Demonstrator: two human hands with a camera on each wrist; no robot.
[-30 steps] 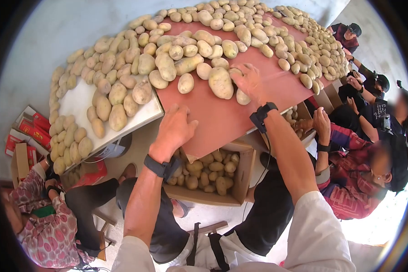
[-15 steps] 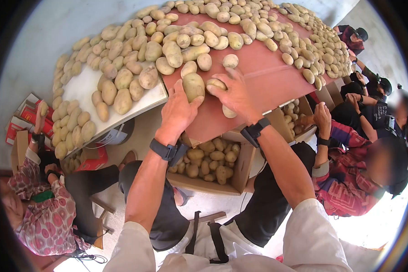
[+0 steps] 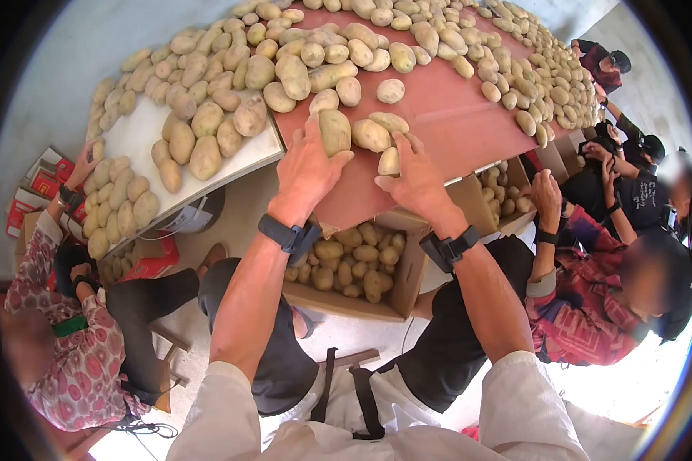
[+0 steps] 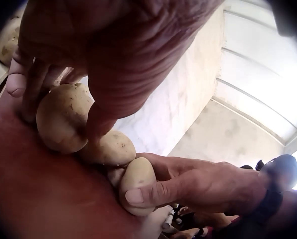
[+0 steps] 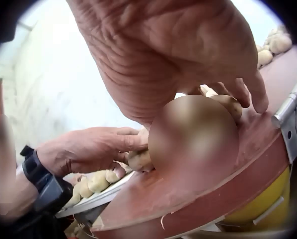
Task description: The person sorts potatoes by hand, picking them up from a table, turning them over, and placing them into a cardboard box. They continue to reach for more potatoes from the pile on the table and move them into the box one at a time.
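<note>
My left hand (image 3: 307,169) curls round a large potato (image 3: 334,132) on the reddish board, thumb on its near side in the left wrist view. My right hand (image 3: 421,184) grips a smaller potato (image 4: 138,179) between thumb and fingers, near the board's front edge. Between the hands lies another potato (image 3: 370,135), and a longer potato (image 3: 389,121) sits just behind it by the right fingertips. A lone round potato (image 3: 390,91) lies farther back. In the right wrist view, a blurred patch hides what is under my right palm.
Heaped potatoes (image 3: 292,77) cover the back of the board (image 3: 461,115) and the white tabletop (image 3: 142,131) at left. Below the front edge stands a cardboard box (image 3: 346,303) of potatoes, with another box (image 3: 480,207) to its right. People sit close on both sides.
My left hand, bare on the board at first, has taken the large potato. My right hand has drawn back from the far potatoes toward the board's front edge, beside the left hand.
</note>
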